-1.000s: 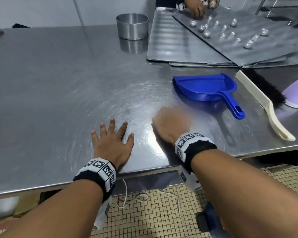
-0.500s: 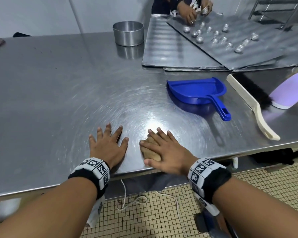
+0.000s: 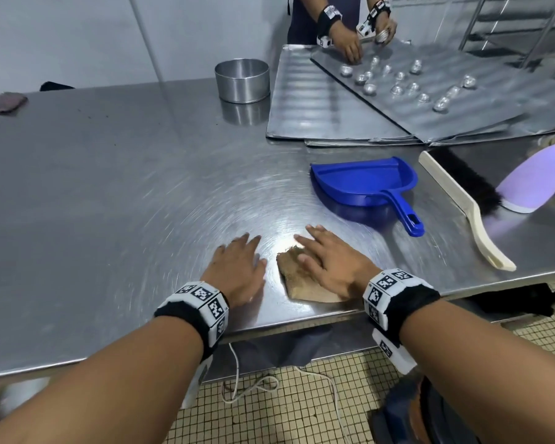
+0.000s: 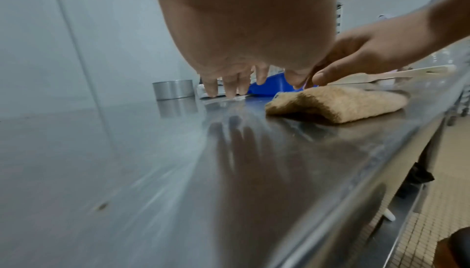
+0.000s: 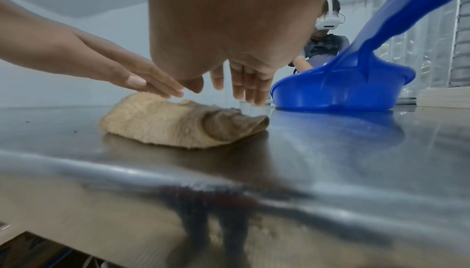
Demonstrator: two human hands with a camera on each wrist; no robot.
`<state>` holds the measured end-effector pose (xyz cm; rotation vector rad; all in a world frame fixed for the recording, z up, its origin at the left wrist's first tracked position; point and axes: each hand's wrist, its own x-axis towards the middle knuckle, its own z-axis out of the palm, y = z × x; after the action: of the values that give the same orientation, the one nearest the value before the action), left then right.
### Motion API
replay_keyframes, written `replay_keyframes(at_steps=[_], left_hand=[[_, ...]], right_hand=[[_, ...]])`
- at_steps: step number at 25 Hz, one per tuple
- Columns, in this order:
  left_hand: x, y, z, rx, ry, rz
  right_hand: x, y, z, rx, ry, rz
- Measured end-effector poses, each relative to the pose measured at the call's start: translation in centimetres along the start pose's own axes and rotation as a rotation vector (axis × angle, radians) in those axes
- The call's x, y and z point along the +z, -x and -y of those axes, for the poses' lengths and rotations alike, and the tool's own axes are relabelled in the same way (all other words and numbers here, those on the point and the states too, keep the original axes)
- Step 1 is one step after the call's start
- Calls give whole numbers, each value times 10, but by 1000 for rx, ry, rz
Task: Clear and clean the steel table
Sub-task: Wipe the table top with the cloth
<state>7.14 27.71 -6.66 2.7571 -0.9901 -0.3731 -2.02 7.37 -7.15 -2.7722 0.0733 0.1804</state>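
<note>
The steel table [image 3: 109,187] fills the head view. A folded brown cloth [image 3: 297,283] lies close to its front edge. My right hand [image 3: 330,264] is over the cloth with straight fingers; in the right wrist view the fingertips [image 5: 251,93] hover just above the cloth [image 5: 172,125]. My left hand [image 3: 237,267] lies flat on the bare steel just left of the cloth, fingers spread. In the left wrist view its fingers [image 4: 229,87] point down at the table, with the cloth [image 4: 338,103] to their right.
A blue dustpan [image 3: 362,181], a cream hand brush [image 3: 462,206] and a lilac spray bottle [image 3: 535,181] lie to the right. At the back are a round tin [image 3: 241,80], metal trays [image 3: 327,100] worked by another person's hands [image 3: 346,43], and a dark rag [image 3: 5,102] with crumbs nearby.
My right hand drew the cloth back from the middle of the table to the front edge, and more of the cloth now shows. My left hand stayed flat in place.
</note>
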Motion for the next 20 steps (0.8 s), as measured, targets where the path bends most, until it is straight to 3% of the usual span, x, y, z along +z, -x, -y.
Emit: replay_keyframes(at_steps=[3,6,12,20], left_hand=[[-6,-11,-25,192,-15,96],[-5,-19,-43,265,-113,229],[-5,-24,-51,226,-245,372],[-1,-33,-52,168,-293,416]], right_hand=[[-14,6,-2,60,73,-124],[-20,14,2,45,97,-49],[-22,23,-5,57,92,131],[-22,18,4,119,143,260]])
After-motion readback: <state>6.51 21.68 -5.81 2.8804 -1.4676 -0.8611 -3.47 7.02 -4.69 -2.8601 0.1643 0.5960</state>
